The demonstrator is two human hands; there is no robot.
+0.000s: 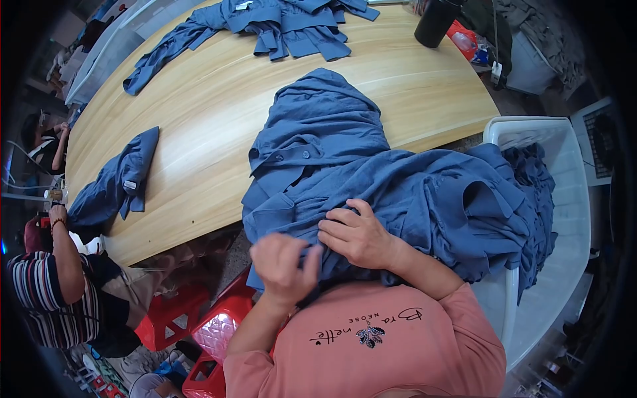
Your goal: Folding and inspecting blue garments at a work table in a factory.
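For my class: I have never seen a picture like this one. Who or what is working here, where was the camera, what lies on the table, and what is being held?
No machine here: a person works with bare hands. The camera sits on that person's head and looks down, so edges bend near the rim. The left hand pinches the blue shirt at its near edge; the right hand rests flat on it. The shirt drapes from the wooden table onto a heap of blue cloth in a white bin. A folded shirt lies at the left edge, more shirts at the far side, beside a black bottle. Another person sits at lower left.
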